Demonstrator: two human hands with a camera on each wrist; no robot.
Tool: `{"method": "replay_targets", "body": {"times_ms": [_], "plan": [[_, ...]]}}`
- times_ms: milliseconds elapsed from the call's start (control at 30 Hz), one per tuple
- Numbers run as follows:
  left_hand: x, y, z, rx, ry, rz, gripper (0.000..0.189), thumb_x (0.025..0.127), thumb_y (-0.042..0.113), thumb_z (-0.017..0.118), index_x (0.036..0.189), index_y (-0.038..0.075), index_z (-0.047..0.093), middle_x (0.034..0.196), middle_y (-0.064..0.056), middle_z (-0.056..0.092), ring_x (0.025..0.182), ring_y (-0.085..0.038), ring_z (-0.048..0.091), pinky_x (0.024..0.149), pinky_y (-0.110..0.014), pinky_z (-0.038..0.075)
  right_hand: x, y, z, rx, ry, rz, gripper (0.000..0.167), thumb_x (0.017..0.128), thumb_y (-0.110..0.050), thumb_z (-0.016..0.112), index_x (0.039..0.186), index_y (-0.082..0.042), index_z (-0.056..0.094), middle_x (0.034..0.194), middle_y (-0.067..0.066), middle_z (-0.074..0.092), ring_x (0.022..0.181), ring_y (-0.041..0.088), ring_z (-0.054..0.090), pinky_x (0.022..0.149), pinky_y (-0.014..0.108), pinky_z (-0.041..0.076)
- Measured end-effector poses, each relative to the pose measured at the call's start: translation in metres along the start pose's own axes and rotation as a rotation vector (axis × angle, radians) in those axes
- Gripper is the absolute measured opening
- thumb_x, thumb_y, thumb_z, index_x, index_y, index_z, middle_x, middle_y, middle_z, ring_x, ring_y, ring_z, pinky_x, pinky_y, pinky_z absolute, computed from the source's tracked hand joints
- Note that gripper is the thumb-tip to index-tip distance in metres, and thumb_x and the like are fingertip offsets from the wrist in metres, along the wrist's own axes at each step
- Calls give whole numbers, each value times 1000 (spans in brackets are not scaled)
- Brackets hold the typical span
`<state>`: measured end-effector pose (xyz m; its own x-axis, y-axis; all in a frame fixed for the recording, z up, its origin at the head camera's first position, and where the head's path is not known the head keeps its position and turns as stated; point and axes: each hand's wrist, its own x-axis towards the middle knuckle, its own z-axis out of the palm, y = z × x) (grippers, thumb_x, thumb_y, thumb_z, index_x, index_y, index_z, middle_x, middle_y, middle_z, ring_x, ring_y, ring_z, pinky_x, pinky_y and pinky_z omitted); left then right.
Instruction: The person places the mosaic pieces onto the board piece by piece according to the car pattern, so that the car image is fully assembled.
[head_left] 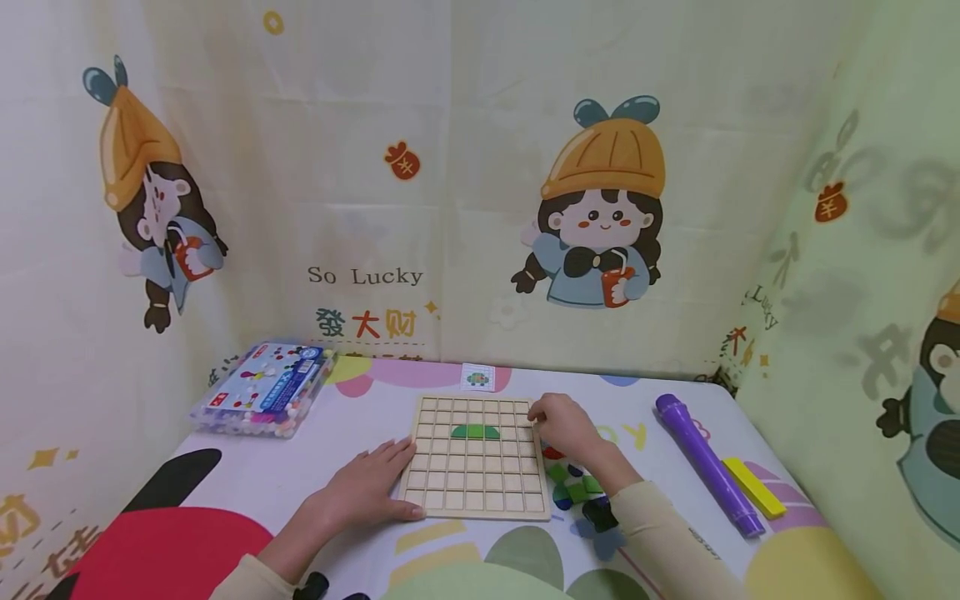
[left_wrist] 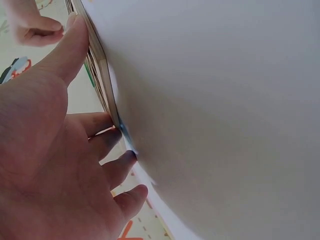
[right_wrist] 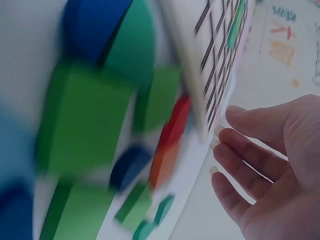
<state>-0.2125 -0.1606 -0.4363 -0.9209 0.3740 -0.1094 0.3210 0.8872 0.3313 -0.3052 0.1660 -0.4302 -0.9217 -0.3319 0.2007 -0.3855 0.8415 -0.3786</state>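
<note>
A light wooden grid board [head_left: 480,482] lies flat on the table. Several green pieces [head_left: 475,432] sit side by side in one of its upper rows. My left hand [head_left: 367,479] rests along the board's left side, thumb by the lower corner; in the left wrist view its fingers [left_wrist: 102,122] touch the board's edge. My right hand [head_left: 567,427] is at the board's upper right edge. The right wrist view shows its thumb and fingers [right_wrist: 250,182] loosely bent, with nothing visible between them. Loose coloured pieces [head_left: 576,490], among them green blocks [right_wrist: 85,122], lie beside the board, partly behind the right forearm.
Behind the board lies a small card [head_left: 477,377] with a coloured pattern. A clear plastic case [head_left: 262,390] of beads stands at the back left. On the right are a purple tube [head_left: 708,467] and a yellow bar [head_left: 753,487]. Printed curtains hang around the table.
</note>
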Motion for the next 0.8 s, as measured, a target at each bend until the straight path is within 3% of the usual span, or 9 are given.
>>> {"method": "replay_targets", "body": {"times_ms": [167, 433, 667, 800], "plan": [[-1, 0, 0, 7, -4, -8, 102, 77, 67, 72, 152, 7, 39, 160, -10, 36, 148, -36, 33, 117, -62, 30, -4, 19, -12, -8, 8, 96, 19, 83, 2, 66, 97, -4, 78, 87, 6, 67, 74, 17, 53, 73, 38, 55], [0, 0, 2, 2, -5, -4, 101, 77, 66, 72, 152, 7, 39, 160, -10, 37, 148, -36, 33, 117, -62, 29, -11, 45, -21, -48, -17, 176, 22, 81, 1, 63, 98, -3, 77, 90, 8, 68, 78, 21, 54, 74, 40, 54], [-1, -1, 1, -6, -3, -6, 103, 76, 67, 72, 152, 6, 39, 160, -11, 36, 148, -37, 33, 117, -62, 29, -14, 62, -24, -69, -34, 184, 25, 80, 0, 68, 104, -1, 76, 86, 9, 66, 77, 21, 53, 70, 37, 51], [0, -2, 2, -9, 3, 10, 103, 76, 67, 72, 152, 6, 39, 160, -12, 37, 147, -37, 34, 116, -63, 30, -14, 67, -20, -62, -69, 220, 25, 84, -6, 73, 107, 1, 75, 89, 10, 64, 78, 21, 51, 75, 38, 52]]}}
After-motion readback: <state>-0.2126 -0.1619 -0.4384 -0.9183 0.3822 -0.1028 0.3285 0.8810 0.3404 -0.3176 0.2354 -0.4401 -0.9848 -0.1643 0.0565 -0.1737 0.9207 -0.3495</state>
